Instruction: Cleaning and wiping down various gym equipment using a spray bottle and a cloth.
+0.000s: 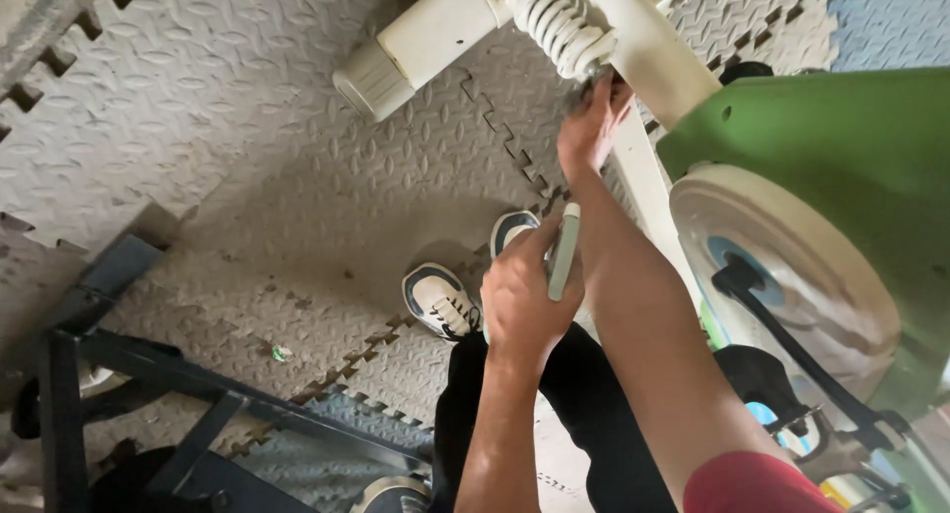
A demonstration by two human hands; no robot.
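Pinching a grey-green tool (564,251), left hand (522,300) fingers wrap it; right hand (592,127) fingers seemingly touch the spring (556,20).

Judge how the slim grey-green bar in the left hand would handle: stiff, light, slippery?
The bar looks straight and unbent in the left hand, so probably stiff. It is slim, likely light. Its smooth surface might slip.

textured foam floor mat (247,127), glossy painted frame (653,58)
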